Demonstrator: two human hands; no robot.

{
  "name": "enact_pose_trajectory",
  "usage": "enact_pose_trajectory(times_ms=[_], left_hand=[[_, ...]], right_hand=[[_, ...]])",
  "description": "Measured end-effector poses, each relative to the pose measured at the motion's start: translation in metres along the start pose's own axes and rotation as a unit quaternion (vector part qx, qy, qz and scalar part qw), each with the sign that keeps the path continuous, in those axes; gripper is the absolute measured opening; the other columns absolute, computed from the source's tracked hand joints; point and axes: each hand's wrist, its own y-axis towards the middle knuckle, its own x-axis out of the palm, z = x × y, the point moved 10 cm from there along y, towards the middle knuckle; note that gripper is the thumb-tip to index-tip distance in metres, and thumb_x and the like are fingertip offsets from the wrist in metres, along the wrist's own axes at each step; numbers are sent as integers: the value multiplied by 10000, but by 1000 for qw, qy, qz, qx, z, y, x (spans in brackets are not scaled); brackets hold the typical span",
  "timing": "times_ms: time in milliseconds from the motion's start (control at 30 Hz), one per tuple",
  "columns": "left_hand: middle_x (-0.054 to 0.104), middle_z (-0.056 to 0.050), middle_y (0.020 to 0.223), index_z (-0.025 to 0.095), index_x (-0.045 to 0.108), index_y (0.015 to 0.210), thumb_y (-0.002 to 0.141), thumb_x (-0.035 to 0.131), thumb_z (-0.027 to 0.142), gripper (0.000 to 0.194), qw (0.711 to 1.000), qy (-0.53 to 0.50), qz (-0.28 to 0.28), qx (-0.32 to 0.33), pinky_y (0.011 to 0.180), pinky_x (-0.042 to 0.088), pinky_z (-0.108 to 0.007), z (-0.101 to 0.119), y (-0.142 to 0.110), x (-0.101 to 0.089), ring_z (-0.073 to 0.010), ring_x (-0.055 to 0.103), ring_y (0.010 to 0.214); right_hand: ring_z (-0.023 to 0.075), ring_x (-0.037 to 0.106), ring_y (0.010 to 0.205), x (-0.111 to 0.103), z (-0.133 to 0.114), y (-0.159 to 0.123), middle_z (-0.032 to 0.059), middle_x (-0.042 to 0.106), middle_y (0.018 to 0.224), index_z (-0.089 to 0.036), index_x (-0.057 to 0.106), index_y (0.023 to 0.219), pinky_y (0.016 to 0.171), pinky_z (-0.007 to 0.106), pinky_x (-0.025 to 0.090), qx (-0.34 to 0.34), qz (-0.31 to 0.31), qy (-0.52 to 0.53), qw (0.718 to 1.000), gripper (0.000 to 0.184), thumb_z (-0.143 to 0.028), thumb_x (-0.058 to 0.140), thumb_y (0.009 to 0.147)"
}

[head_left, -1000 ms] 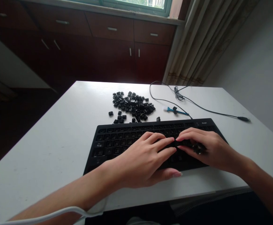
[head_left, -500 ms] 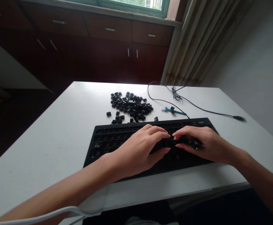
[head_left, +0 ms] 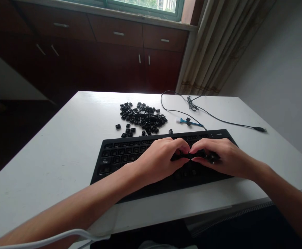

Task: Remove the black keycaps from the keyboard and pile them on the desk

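Observation:
A black keyboard (head_left: 125, 155) with many keycaps removed lies on the white table (head_left: 62, 145). My left hand (head_left: 158, 160) and my right hand (head_left: 218, 157) rest over its middle, fingertips meeting. Between them they pinch a long black key piece (head_left: 186, 156) just above the keyboard. Both hands have curled fingers. A pile of loose black keycaps (head_left: 142, 118) lies behind the keyboard.
A blue keycap puller (head_left: 188, 121) lies behind the keyboard. The keyboard's black cable (head_left: 218, 119) loops across the back right of the table to a plug (head_left: 259, 129). Dark wooden cabinets (head_left: 114, 52) and a curtain (head_left: 218, 45) stand behind the table.
My left fingers curled in from flat to a pinch. Both hands drew together around the long black key piece and lifted slightly. The view shifted a little.

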Motion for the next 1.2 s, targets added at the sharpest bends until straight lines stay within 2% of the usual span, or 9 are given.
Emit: enact_pose_trajectory(times_ms=[400,533,600,667,733,800,933,1067,1200], left_hand=[[724,8,939,226,675,1021,876,702,231,147,1000,2,8,-2,753,510,-269,-3,2,1,-161,656,854],[724,0,917,219,686,1006,866,715,246,146,1000,-2,12,-6,745,515,-273,-5,3,1,-166,658,839],[725,-1,917,215,691,998,851,729,240,153,1000,-16,9,-11,744,519,-271,-6,3,1,-163,660,835],[725,0,924,210,693,1001,842,732,216,164,999,-32,7,-19,739,522,-264,-7,2,-2,-153,664,827],[724,-3,921,204,692,1007,842,724,199,168,999,-39,9,-25,724,522,-258,-8,1,-7,-144,664,811],[721,-8,921,203,692,1007,854,706,202,153,999,-35,14,-26,706,518,-255,-8,0,-15,-142,659,803],[707,-18,941,202,684,1014,894,653,235,128,999,-6,24,-26,691,509,-256,-12,-5,-28,-148,648,819],[674,-29,968,191,676,1017,918,604,224,126,999,36,24,-22,669,498,-257,-19,-10,-31,-136,628,773],[649,-31,950,185,665,1042,930,573,202,146,998,57,15,-19,677,499,-261,-21,-11,-26,-140,620,780]], right_hand=[[176,683,963,3,-1,4,46,705,1109,-228,683,1038,848,292,545,0,-29,31,999,138,-261,645,909],[163,631,754,-20,-3,4,30,674,859,-209,644,813,690,294,518,30,71,121,990,114,-280,725,852],[129,508,572,-38,-2,2,-7,531,635,-208,519,646,519,277,422,50,176,243,953,301,-293,677,888],[109,370,455,-47,-2,3,-34,354,510,-210,399,560,417,273,302,52,252,370,893,429,-311,601,925],[100,279,387,-46,-7,10,-44,243,452,-210,320,513,369,276,229,42,281,458,843,487,-308,556,927],[96,231,349,-40,-14,20,-45,198,418,-210,271,486,344,281,201,43,274,498,822,517,-297,537,920],[97,214,348,-36,-30,33,-41,212,403,-215,287,461,358,298,199,45,229,482,844,540,-301,553,923],[102,243,364,-44,-39,30,-36,235,412,-209,279,469,385,315,252,4,261,465,846,563,-339,575,931],[96,232,370,-17,-34,37,-38,284,419,-215,355,473,391,305,182,30,205,469,859,523,-306,554,948]])
